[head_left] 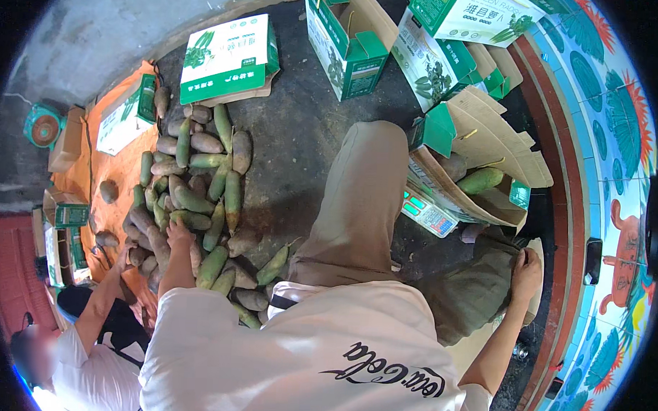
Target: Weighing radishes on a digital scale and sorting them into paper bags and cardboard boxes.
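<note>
Left of the scale [430, 213], radishes [193, 201] lie around our left hand [180, 235]; we can't tell whether it grips any.

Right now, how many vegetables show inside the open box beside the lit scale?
2: a green vegetable and, to its left, a brown vegetable. Others may be hidden by the box.

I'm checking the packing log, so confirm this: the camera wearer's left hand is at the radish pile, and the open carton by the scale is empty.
Not empty: in the head view, the open carton by the scale holds a green radish. The left hand is at the radish pile.
</note>
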`<state>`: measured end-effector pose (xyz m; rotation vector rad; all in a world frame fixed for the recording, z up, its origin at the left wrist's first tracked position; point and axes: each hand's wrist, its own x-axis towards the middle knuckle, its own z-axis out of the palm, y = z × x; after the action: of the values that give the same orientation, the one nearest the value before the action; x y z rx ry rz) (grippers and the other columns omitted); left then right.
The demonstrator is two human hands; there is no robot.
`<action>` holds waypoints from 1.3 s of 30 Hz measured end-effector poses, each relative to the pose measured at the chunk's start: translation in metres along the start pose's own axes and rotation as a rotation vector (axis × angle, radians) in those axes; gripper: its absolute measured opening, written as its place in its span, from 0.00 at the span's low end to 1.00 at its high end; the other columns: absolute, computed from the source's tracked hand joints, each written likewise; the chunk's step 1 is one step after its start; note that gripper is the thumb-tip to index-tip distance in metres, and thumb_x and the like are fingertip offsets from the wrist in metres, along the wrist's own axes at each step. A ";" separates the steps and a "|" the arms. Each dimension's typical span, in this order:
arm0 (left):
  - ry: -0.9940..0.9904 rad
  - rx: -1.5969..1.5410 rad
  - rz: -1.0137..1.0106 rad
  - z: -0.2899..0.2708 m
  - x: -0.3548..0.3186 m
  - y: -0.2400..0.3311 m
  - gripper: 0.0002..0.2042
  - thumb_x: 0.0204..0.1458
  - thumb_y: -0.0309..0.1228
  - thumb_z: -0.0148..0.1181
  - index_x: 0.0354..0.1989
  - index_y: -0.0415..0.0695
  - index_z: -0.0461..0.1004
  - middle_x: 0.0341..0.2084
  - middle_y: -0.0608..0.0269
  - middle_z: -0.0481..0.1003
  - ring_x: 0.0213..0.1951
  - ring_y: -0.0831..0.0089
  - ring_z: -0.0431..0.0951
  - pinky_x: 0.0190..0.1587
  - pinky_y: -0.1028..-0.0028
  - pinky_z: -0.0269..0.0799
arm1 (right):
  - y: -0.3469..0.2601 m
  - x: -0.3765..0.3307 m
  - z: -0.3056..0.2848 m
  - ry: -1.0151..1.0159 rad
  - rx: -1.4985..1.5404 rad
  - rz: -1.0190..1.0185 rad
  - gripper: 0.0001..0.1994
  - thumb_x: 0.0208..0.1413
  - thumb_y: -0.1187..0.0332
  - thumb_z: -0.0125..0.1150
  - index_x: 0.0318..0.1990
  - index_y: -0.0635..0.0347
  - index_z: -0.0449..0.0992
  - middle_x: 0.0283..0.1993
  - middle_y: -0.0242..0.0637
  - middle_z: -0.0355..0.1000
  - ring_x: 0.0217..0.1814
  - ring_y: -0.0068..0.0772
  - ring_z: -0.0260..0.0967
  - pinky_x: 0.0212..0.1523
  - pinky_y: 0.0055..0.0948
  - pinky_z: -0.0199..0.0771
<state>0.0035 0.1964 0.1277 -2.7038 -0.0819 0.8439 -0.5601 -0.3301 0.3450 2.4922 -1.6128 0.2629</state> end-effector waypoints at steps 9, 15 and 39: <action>0.164 0.229 0.004 0.020 0.025 -0.011 0.21 0.49 0.35 0.54 0.53 0.49 0.63 0.54 0.61 0.58 0.54 0.61 0.62 0.49 0.65 0.68 | 0.005 0.003 0.003 -0.014 -0.023 -0.001 0.08 0.53 0.66 0.53 0.36 0.59 0.73 0.36 0.42 0.71 0.39 0.46 0.69 0.38 0.39 0.69; 0.220 0.333 0.184 0.020 -0.005 0.009 0.17 0.50 0.34 0.51 0.49 0.46 0.65 0.52 0.55 0.60 0.52 0.61 0.64 0.48 0.65 0.69 | 0.001 -0.001 0.004 0.010 -0.019 -0.005 0.07 0.53 0.67 0.53 0.36 0.59 0.73 0.35 0.43 0.71 0.37 0.47 0.69 0.38 0.39 0.69; 0.168 0.683 0.348 0.030 -0.076 0.050 0.19 0.45 0.36 0.58 0.48 0.53 0.69 0.48 0.62 0.61 0.48 0.66 0.65 0.42 0.75 0.70 | -0.010 0.002 -0.004 0.035 0.010 0.041 0.07 0.53 0.65 0.54 0.33 0.58 0.73 0.32 0.44 0.71 0.36 0.47 0.69 0.36 0.41 0.68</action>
<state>-0.0777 0.1461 0.1304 -2.1403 0.6148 0.5804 -0.5504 -0.3264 0.3489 2.4501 -1.6547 0.3186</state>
